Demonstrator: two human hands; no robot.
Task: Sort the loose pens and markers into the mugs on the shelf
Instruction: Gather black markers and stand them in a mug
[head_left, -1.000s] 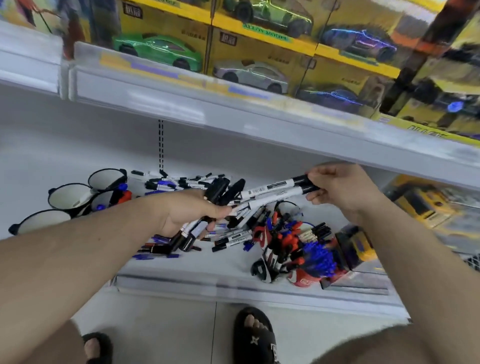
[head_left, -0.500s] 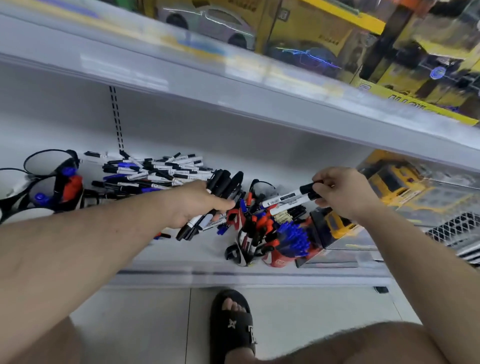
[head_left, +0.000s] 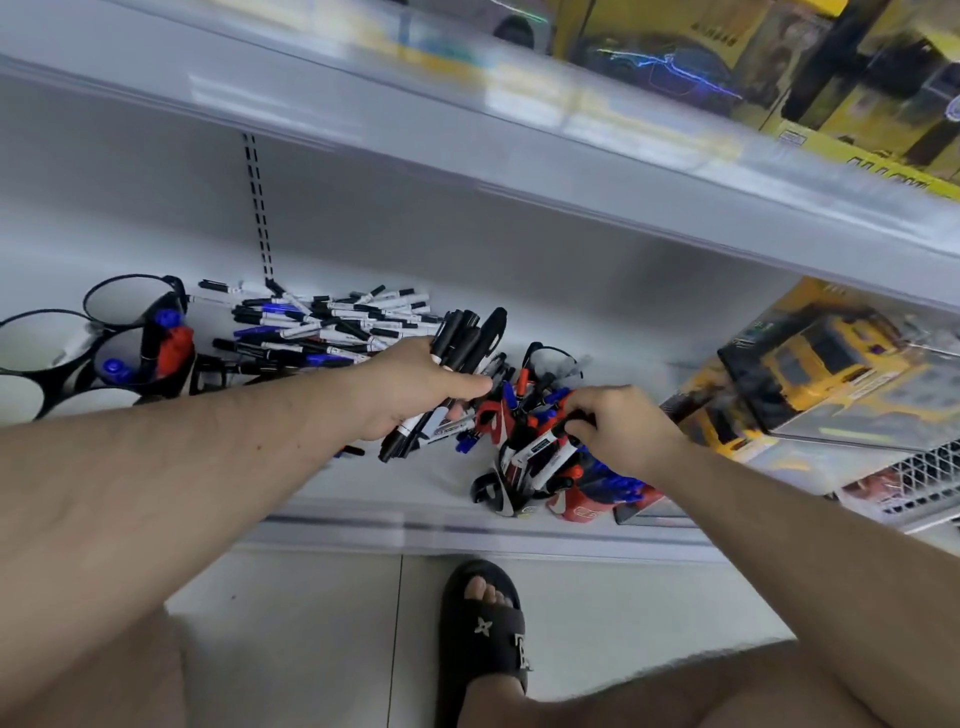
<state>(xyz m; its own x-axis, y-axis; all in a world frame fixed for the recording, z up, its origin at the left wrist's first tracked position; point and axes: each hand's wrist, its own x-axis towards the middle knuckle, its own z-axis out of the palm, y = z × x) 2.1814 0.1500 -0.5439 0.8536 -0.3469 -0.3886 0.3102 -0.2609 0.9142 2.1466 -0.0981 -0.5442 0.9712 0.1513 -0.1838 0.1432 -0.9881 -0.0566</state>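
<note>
My left hand grips a bundle of black markers above the shelf, while my right hand pinches two white markers over a crowded mug; light, stiff, smooth barrels, probably best gripped mid-length.

The left hand grips a bundle of black-capped markers. Behind that grip lies a loose pile of pens on the shelf, with white mugs farther left. The right hand pinches two markers over the crowded red and black mugs.
</note>
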